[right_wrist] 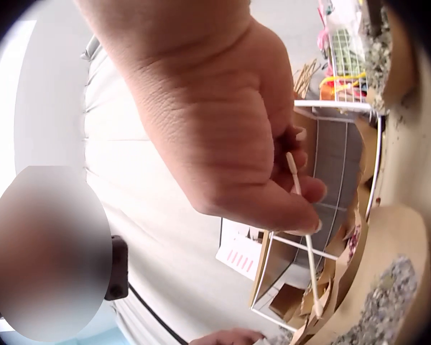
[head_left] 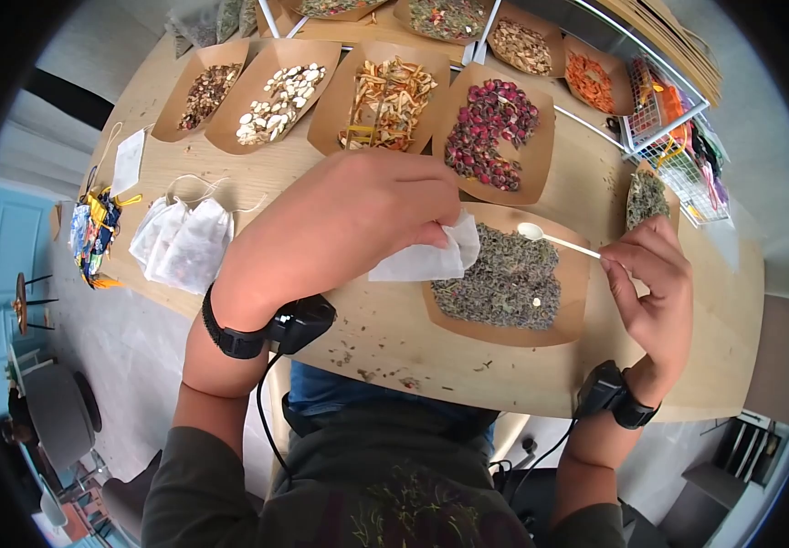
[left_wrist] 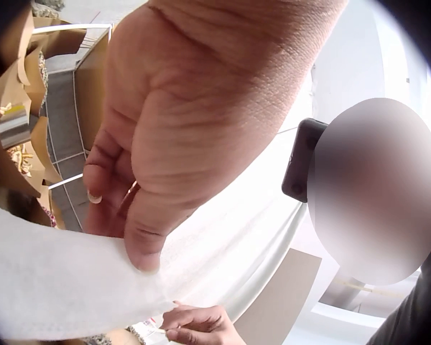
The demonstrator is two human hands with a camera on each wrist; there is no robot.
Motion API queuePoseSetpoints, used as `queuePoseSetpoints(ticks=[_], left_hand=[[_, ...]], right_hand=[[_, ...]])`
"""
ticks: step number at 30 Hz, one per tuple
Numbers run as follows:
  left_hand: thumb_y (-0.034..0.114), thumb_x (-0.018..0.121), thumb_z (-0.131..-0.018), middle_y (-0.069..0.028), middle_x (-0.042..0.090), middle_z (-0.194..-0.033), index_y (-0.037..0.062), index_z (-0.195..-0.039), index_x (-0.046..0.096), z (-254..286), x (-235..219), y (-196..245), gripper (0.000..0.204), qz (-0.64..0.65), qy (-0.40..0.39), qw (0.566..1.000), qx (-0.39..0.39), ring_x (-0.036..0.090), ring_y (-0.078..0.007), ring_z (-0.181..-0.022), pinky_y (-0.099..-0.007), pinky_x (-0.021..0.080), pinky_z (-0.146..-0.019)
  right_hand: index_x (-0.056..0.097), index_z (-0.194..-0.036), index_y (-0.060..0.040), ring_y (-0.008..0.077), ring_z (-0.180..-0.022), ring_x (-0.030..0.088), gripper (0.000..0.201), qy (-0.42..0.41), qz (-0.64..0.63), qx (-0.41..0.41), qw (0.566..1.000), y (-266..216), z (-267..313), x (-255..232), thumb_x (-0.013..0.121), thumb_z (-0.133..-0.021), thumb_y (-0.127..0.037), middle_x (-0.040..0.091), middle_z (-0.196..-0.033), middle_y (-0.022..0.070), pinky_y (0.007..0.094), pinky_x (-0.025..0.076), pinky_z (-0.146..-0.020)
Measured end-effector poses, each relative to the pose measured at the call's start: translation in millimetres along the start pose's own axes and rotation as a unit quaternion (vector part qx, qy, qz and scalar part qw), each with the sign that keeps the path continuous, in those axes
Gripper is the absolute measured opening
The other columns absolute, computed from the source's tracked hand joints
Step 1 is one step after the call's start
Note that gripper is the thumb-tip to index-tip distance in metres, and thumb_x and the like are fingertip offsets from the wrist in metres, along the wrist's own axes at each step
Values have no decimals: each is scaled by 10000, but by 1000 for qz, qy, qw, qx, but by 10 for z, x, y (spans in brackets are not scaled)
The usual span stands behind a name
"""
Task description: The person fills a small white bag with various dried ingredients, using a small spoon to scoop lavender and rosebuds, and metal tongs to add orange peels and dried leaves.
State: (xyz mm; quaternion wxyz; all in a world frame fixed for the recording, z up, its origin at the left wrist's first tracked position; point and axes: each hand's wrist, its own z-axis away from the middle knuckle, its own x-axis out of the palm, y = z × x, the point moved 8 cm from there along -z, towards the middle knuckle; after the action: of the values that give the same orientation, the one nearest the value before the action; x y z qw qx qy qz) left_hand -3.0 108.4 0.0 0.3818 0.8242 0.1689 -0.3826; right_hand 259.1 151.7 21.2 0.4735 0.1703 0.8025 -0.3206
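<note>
My left hand (head_left: 349, 215) pinches a white cloth pouch (head_left: 422, 260) between thumb and fingers, at the left edge of a brown paper tray (head_left: 576, 306). In the left wrist view the pouch's pale fabric (left_wrist: 57, 280) hangs flat from the thumb. Grey-purple dried buds (head_left: 504, 288) fill the tray. With thumb and fingertips, my right hand (head_left: 655, 283) holds a small white spoon (head_left: 570, 244) by its handle end. The spoon's bowl overlaps the far part of the buds, right of the pouch. In the right wrist view, the handle (right_wrist: 311, 262) passes under the thumb.
Behind stand trays of rosebuds (head_left: 495, 119), yellowish dried slices (head_left: 394, 91), white slices (head_left: 280, 100) and brown pieces (head_left: 207, 96). Filled white pouches (head_left: 189, 242) lie at left beside colourful cords (head_left: 98, 233). A white wire basket (head_left: 678, 137) stands at the back right. Crumbs dot the table's front edge.
</note>
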Motion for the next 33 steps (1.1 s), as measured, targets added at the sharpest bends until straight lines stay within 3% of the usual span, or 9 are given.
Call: queuePoseSetpoints(ticks=[5,10,17,26,30,33], left_hand=[[147,830,-899,-87,748,-1045,27,-1009,707,-1,24,12,204,-15,-12,1000,3,713,-357,-936,-440,575,-810],[159,831,-886,-86,721,-1015,29,-986,692,-4,16,28,214,-20,-22,1000,3,691,-359,-916,-455,556,-798],[137,817,-889,-94,714,-1020,23,-982,702,8,8,10,186,-16,0,1000,3,683,-365,-907,-456,552,-789],[119,805,-906,-105,718,-984,28,-1009,718,20,12,-11,163,-22,5,1000,-17,689,-379,-920,-470,550,-796],[144,801,-934,-109,708,-955,40,-1023,721,18,30,-1,159,-22,-11,999,-25,683,-384,-908,-476,539,-793],[148,797,-945,-110,705,-948,43,-1027,720,14,24,23,154,-8,3,1000,-13,683,-384,-909,-474,536,-791]], right_hand=[[774,-920,40,322,-881,605,153,-69,-13,22,997,220,62,245,785,-785,110,692,-859,121,419,498,-813],[781,-913,20,341,-859,615,158,-91,-58,-35,993,-2,-55,482,800,-759,54,684,-811,115,446,519,-846],[802,-943,19,298,-856,610,189,-85,-141,-33,986,76,-68,551,792,-771,99,725,-846,95,422,510,-803],[805,-946,7,305,-836,604,191,-31,-153,-10,988,56,-75,297,791,-770,79,714,-829,103,413,503,-776],[803,-945,8,306,-832,600,200,-13,-154,-38,987,-137,-113,278,790,-760,83,702,-834,107,420,502,-770],[787,-931,8,311,-852,600,242,14,-70,-101,992,-393,-142,334,806,-695,57,671,-855,95,426,499,-789]])
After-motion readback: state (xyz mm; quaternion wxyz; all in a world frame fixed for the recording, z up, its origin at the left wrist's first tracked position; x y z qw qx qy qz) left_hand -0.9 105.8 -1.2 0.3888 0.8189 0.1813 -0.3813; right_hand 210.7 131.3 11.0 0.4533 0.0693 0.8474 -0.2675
